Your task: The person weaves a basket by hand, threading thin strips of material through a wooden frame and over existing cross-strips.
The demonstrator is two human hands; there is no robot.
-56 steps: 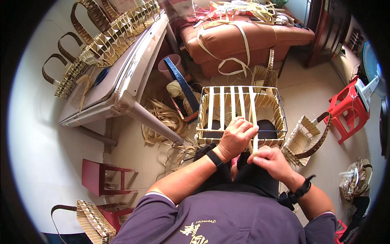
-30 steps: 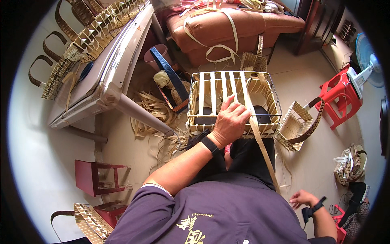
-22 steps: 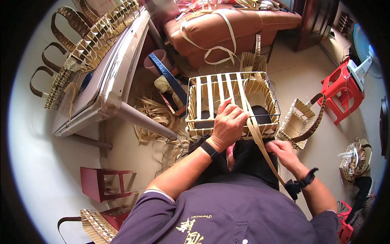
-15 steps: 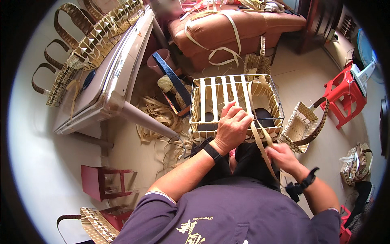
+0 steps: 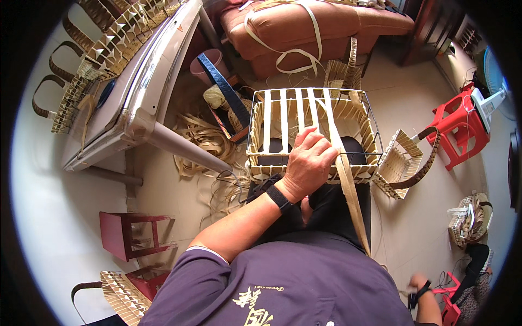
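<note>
A rectangular basket (image 5: 255,126) with a thin dark wire frame and woven pale sides sits on my lap. Several flat cream strips (image 5: 283,117) run across its open top from the far rim to the near rim. My left hand (image 5: 311,162) is closed at the near rim, its fingers curled on a strip; its palm side is hidden. A long tan strip (image 5: 352,204) passes over the rim beside that hand and hangs down to my lap. My right hand (image 5: 418,281) is low at the far right, apart from the basket; its fingers are small and blurred.
A table (image 5: 155,70) with handled baskets stands at the left. Loose strips (image 5: 198,142) heap on the floor beside a pink bin (image 5: 211,64). A small handled basket (image 5: 401,164) and a red stool (image 5: 462,127) are at the right, a brown sofa (image 5: 288,30) ahead.
My right hand has left the tan strip by the near rim and swung back to the lower right. The rightmost strips on top have shifted. My left hand stays at the rim.
</note>
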